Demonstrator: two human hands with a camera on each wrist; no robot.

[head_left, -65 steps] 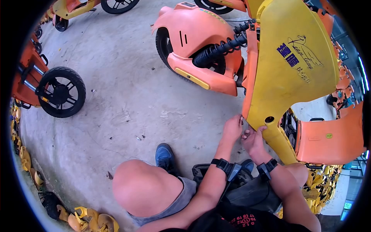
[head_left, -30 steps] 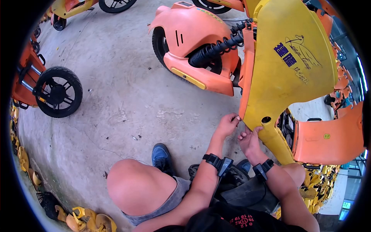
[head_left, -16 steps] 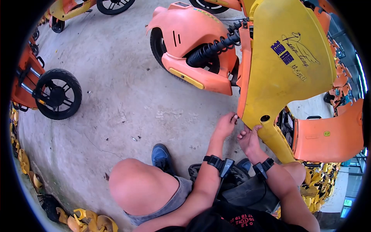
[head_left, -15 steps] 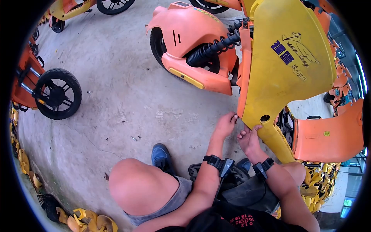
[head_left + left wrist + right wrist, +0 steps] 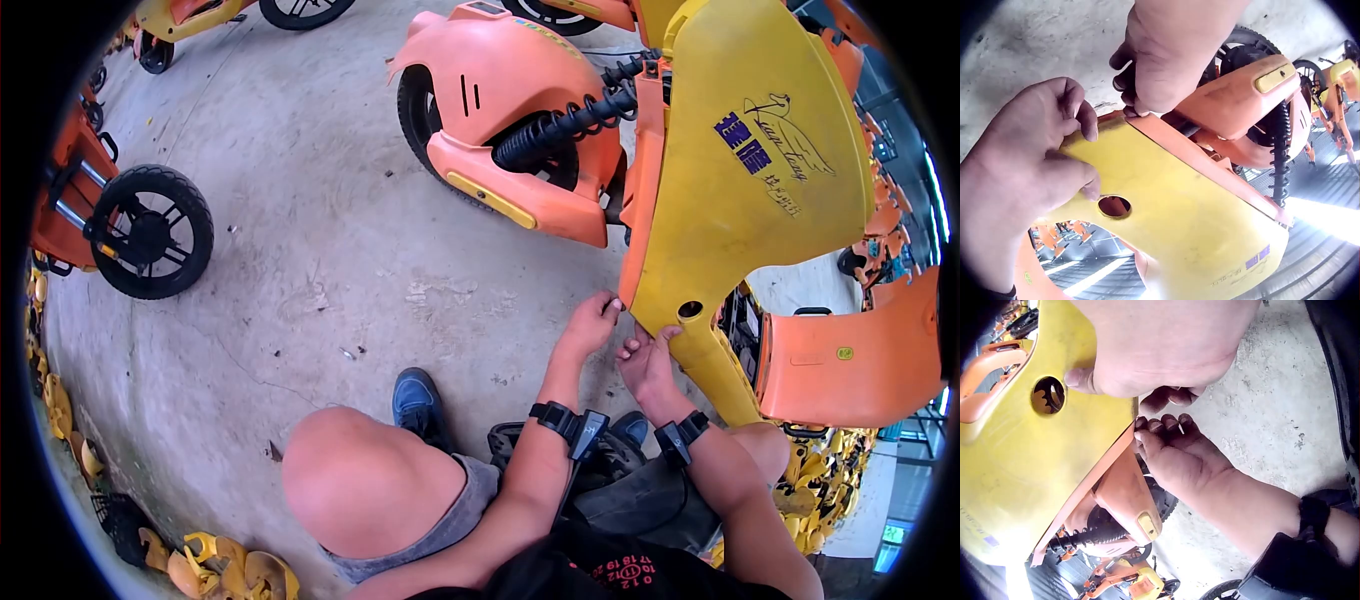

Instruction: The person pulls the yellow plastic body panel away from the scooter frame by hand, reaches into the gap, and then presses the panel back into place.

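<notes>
In the head view, a large yellow body panel with a printed logo stands on the scooter at right, an orange strip along its left edge. My left hand pinches this strip's lower tip, where it meets the panel's bottom corner. Just right of it, my right hand grips the panel's lower edge. Its thumb lies on the yellow face beside a round hole, the other fingers bent at the edge. Between the left fingertips, any small part is hidden.
The scooter's wheel cover and black spring shock absorber sit behind the panel. Another scooter's front wheel is at left. Yellow plastic parts are heaped at the lower left. Small bits lie on the concrete floor.
Since the oldest frame, my left hand and forearm have shifted slightly left and turned a little at the strip's tip. The right hand keeps its grip. The head view sways slightly.
</notes>
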